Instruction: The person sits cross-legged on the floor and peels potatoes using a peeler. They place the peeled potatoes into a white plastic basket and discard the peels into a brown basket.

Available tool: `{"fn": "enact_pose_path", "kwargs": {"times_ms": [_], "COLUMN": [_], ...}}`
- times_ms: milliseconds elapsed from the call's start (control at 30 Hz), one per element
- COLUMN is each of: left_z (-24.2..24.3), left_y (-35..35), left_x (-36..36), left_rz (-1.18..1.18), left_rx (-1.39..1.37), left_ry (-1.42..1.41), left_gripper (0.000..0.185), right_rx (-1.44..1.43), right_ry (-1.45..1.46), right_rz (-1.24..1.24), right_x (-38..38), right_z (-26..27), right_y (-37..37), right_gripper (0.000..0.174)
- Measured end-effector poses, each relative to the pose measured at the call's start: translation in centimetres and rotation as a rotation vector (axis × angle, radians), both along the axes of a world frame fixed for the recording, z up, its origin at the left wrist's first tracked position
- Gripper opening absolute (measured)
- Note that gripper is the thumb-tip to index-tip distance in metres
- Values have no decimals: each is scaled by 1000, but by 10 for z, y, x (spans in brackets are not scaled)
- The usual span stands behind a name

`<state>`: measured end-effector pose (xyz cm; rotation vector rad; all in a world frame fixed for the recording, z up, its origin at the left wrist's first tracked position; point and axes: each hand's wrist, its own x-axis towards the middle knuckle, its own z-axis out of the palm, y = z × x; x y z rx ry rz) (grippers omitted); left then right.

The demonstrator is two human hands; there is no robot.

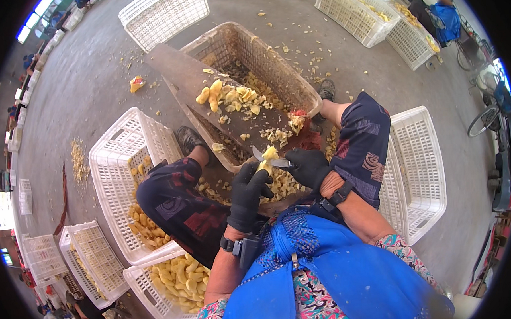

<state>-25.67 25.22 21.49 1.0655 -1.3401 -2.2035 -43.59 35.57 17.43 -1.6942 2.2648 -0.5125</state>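
Note:
Black gloves cover both hands. My left hand point(249, 194) holds a pale yellow piece of peeled root point(264, 167), which looks like ginger. In my right hand point(310, 167) is a small knife point(280, 162) by its handle, the blade touching the root. A second curved blade tip shows beside the root; whether it belongs to the same tool I cannot tell. Just beyond my hands a dark board point(187, 77) lies across a dirty plastic crate point(277, 68). On the board are several yellow root pieces point(215, 95) and many peelings point(278, 136).
At the left, a white crate point(106, 166) holds unpeeled-looking roots; below it another white crate point(146, 292) holds smooth yellow ones. Stacked white crates point(427, 173) stand at the right. Scraps litter the floor. A person in blue point(445, 20) is at the upper right.

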Motion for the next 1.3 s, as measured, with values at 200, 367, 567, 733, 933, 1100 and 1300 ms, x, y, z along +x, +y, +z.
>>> {"fn": "enact_pose_path", "kwargs": {"times_ms": [200, 367, 567, 733, 933, 1100, 1300], "left_z": [-6, 20, 27, 14, 9, 4, -13], "left_y": [4, -4, -13, -10, -5, -4, -1], "left_x": [-3, 13, 25, 15, -1, -4, -12], "left_rz": [59, 114, 101, 20, -54, -32, 120], "left_rx": [24, -106, -77, -12, 40, -40, -17], "left_ry": [-4, -23, 36, -12, 15, 104, 87], "left_gripper": [21, 21, 18, 22, 26, 32, 30], "right_rx": [23, 110, -76, -45, -74, -136, -82], "right_ry": [18, -102, -685, -1280, -1611, -2056, -2061], "right_rz": [-22, -232, -417, -576, -506, -594, -576], "right_x": [0, -15, -8, -6, 4, 5, 9], "right_z": [2, 9, 30, 46, 25, 17, 18], "right_y": [2, 9, -3, -17, -26, -21, -22], "right_gripper": [16, 18, 37, 24, 21, 21, 21]}}
